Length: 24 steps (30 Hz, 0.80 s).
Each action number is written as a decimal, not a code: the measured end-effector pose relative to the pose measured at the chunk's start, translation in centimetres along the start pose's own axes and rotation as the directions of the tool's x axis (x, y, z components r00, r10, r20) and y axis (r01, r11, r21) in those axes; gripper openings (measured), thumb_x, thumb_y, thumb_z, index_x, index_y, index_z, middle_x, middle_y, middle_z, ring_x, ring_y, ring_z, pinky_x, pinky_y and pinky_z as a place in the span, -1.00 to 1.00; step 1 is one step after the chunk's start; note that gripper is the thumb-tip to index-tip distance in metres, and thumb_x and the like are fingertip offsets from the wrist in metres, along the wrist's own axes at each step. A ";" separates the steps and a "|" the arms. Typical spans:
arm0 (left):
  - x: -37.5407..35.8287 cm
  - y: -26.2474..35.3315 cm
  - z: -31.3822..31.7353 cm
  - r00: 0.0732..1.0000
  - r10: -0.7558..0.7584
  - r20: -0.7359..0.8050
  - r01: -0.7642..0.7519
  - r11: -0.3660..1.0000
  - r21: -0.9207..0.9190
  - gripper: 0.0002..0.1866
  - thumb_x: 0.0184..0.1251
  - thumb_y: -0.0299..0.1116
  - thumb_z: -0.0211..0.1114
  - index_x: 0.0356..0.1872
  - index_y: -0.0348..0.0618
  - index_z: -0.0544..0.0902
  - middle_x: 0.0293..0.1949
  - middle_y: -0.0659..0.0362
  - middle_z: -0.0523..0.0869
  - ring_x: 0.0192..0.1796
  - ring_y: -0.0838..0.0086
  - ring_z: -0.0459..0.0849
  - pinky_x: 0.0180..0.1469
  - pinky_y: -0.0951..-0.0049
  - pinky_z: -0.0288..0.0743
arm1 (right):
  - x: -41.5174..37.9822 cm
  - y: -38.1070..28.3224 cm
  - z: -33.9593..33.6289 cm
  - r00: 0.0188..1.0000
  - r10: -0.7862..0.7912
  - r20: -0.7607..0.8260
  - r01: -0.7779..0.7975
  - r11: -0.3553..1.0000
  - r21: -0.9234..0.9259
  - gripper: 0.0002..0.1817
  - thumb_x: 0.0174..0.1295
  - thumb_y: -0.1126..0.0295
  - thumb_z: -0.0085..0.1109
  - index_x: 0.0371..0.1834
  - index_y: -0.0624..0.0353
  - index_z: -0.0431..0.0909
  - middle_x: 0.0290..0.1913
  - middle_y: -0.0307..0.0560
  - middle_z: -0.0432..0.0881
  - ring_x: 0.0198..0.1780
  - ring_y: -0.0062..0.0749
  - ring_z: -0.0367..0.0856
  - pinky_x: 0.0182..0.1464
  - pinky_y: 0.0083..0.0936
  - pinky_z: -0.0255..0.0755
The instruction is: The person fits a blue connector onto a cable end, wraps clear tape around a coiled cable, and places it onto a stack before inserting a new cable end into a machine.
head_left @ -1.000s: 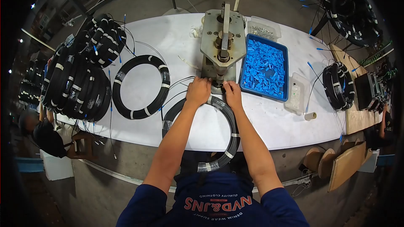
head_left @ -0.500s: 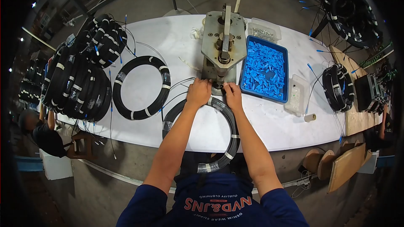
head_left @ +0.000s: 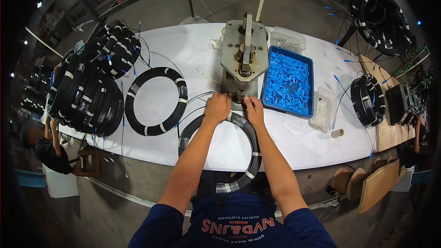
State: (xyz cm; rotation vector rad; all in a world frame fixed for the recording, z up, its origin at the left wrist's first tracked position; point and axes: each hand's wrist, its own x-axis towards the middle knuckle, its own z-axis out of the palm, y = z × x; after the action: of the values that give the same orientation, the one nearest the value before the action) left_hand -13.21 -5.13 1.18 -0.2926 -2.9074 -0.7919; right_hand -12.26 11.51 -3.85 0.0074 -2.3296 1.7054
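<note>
At the base of a metal hand press (head_left: 244,55), my left hand (head_left: 218,106) has its fingers curled together on the left side. My right hand (head_left: 253,110) is closed in a pinch just right of the press's lower tool. What the fingertips hold is too small and hidden to make out. A black cable coil (head_left: 254,154) lies under my forearms, partly over the table's front edge. Thin cable runs from the left toward my left hand. To the right of the press stands a blue tray (head_left: 311,87) filled with small blue pieces.
Another cable coil (head_left: 130,105) lies flat at the left, beside stacked coils (head_left: 87,96). Clear containers (head_left: 323,110) and a small roll (head_left: 337,133) are right of the tray. More coils (head_left: 367,98) stand farther right. A person (head_left: 48,149) is at the far left.
The table and press appear slightly lower in the view. Both hands keep their places at the press base, with no clear change of grip.
</note>
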 end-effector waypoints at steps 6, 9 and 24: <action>-0.3 0.1 0.1 0.996 0.055 -0.075 -0.052 0.998 0.038 -0.62 0.52 -0.18 0.03 -0.31 -0.28 0.67 -0.37 -0.15 0.66 -0.21 -0.05 0.63 -0.13 0.00 0.52 | 0.0 0.3 0.1 1.000 -0.017 -0.022 0.019 0.996 0.087 -0.71 0.34 0.31 0.21 -0.39 0.36 0.62 -0.34 0.00 0.54 -0.25 -0.24 0.50 -0.12 -0.42 0.36; -0.3 0.1 0.1 0.992 0.071 -0.105 -0.067 0.997 0.044 -0.62 0.52 -0.18 0.04 -0.33 -0.29 0.66 -0.37 -0.13 0.66 -0.22 -0.04 0.62 -0.15 0.00 0.49 | 0.1 0.2 0.2 0.999 -0.028 -0.031 0.031 0.994 0.108 -0.71 0.35 0.31 0.21 -0.39 0.37 0.62 -0.34 -0.01 0.53 -0.25 -0.27 0.50 -0.13 -0.44 0.37; 0.1 0.2 0.2 0.999 -0.037 0.003 0.037 0.999 0.024 -0.57 0.56 -0.12 -0.02 -0.22 -0.29 0.67 -0.28 -0.14 0.69 -0.08 -0.06 0.60 -0.03 -0.02 0.45 | 0.2 0.4 0.5 0.992 -0.108 -0.068 0.106 0.994 -0.039 -0.71 0.41 0.26 0.14 -0.27 0.33 0.63 -0.29 0.04 0.57 -0.19 -0.14 0.53 -0.07 -0.36 0.39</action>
State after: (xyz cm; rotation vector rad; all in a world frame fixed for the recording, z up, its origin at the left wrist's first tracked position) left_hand -13.30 -4.83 1.13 -0.2389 -2.9309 -0.7616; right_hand -12.64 11.16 -4.37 0.0639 -2.2656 1.5875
